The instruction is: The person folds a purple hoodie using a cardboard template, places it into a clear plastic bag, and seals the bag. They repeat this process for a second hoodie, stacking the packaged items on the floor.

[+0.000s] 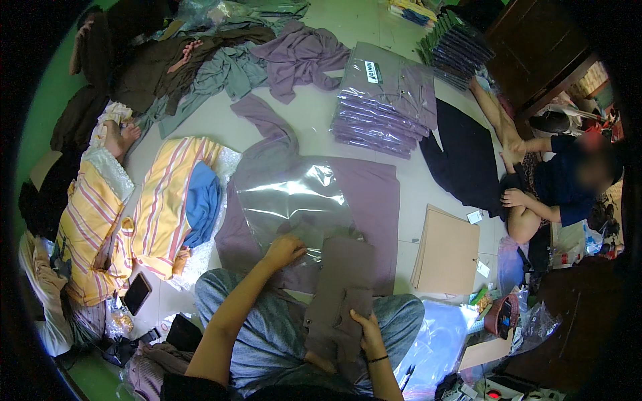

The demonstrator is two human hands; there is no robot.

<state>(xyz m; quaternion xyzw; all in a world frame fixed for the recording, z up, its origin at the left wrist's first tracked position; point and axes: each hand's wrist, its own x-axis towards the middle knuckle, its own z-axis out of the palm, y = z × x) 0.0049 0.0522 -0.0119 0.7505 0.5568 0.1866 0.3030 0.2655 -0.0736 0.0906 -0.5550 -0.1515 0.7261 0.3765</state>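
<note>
Head view | folded garment (340,281) held over lap (257,334), pinched along its right edge by right hand (365,330) | left hand (284,251) curled at clear bag (294,197), pinch indeterminable | folds may be loosened by one-sided support

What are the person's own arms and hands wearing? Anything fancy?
The left hand and right hand are gloveless. A thin dark band circles the right wrist. A dark sleeve shows on the left arm, leaving its forearm uncovered.
</note>
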